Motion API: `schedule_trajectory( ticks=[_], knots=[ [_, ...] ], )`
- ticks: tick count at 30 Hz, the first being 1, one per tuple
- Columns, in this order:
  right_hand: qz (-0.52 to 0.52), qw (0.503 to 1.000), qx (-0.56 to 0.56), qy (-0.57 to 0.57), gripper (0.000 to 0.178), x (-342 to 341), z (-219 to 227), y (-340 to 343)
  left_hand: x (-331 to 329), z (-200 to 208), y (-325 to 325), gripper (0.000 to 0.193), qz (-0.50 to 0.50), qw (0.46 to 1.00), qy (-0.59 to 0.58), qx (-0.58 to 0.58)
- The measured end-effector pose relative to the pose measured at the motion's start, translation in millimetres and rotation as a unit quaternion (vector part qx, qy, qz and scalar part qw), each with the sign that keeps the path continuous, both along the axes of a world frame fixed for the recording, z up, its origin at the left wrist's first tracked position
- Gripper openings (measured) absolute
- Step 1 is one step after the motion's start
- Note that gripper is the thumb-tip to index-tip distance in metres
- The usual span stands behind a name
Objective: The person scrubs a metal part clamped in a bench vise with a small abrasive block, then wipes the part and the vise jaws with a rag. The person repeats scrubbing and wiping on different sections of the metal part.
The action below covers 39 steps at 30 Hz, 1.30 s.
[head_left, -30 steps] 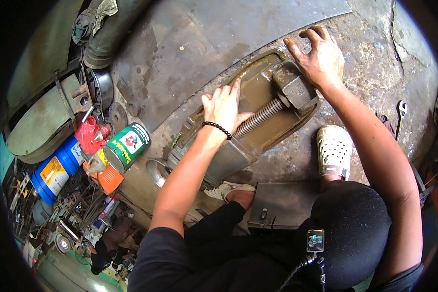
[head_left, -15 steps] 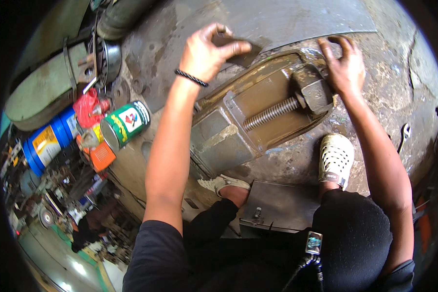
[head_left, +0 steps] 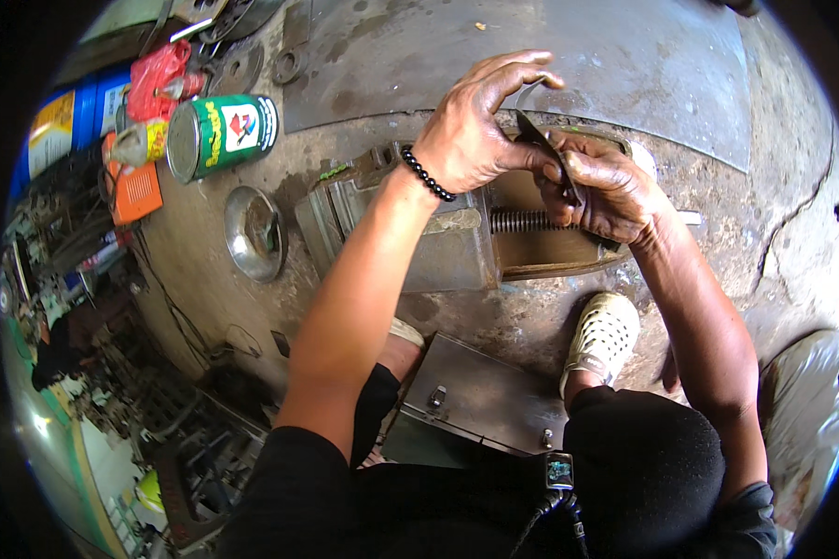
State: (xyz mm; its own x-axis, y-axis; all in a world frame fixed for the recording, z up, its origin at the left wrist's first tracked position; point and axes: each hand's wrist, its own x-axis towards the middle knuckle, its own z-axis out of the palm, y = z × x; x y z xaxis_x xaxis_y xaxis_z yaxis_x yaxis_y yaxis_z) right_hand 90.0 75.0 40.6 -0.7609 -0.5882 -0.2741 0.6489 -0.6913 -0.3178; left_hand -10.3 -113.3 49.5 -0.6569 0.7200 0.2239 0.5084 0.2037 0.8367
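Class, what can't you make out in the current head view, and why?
Head view:
Dark flat piece: full outline, partly covered by the left hand and right hand.
Threaded screw: right end, behind the right hand.
Metal bowl: contents, too indistinct to identify.
Blue bucket: left end, cut off by the picture's edge.

The flat piece (head_left: 534, 136) between the fingers (head_left: 505, 84) is near-black, the metal casting (head_left: 449, 262) beneath them grey and brown, and well to their left the can (head_left: 213, 154) is green (with a white-and-red panel (head_left: 242, 128)), the bag (head_left: 156, 79) red.
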Motion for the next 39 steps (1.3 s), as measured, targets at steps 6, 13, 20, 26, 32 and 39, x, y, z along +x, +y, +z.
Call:
schedule_trajectory(
  ticks=[6, 13, 20, 26, 32, 39],
  knots=[
    [0.023, 0.893, 0.449, 0.026, 0.050, -20.6, -20.0, -4.6, 33.6, -0.7, -105.5, 0.106, 0.253, 0.944, 0.088, -0.191],
    [0.197, 0.541, 0.782, 0.239, 0.078, -34.3, -41.0, -43.6, 99.6, -45.1, -163.4, 0.077, 0.389, 0.841, 0.165, -0.337],
    [0.307, 0.184, 0.808, 0.468, 0.111, -34.1, -29.9, -39.9, 105.6, -57.7, -155.6, 0.053, 0.431, 0.810, 0.195, -0.346],
    [0.335, 0.255, 0.679, 0.601, 0.116, -62.2, -47.1, -41.7, 105.1, -54.8, -155.0, 0.047, 0.450, 0.809, 0.183, -0.332],
    [0.434, 0.296, 0.678, 0.514, 0.111, -71.9, -49.7, -44.9, 106.4, -59.7, -156.0, 0.046, 0.449, 0.807, 0.194, -0.332],
    [0.412, 0.279, 0.734, 0.462, 0.121, -40.1, -39.1, -37.7, 106.9, -57.4, -155.4, 0.045, 0.444, 0.806, 0.193, -0.339]
  ],
)
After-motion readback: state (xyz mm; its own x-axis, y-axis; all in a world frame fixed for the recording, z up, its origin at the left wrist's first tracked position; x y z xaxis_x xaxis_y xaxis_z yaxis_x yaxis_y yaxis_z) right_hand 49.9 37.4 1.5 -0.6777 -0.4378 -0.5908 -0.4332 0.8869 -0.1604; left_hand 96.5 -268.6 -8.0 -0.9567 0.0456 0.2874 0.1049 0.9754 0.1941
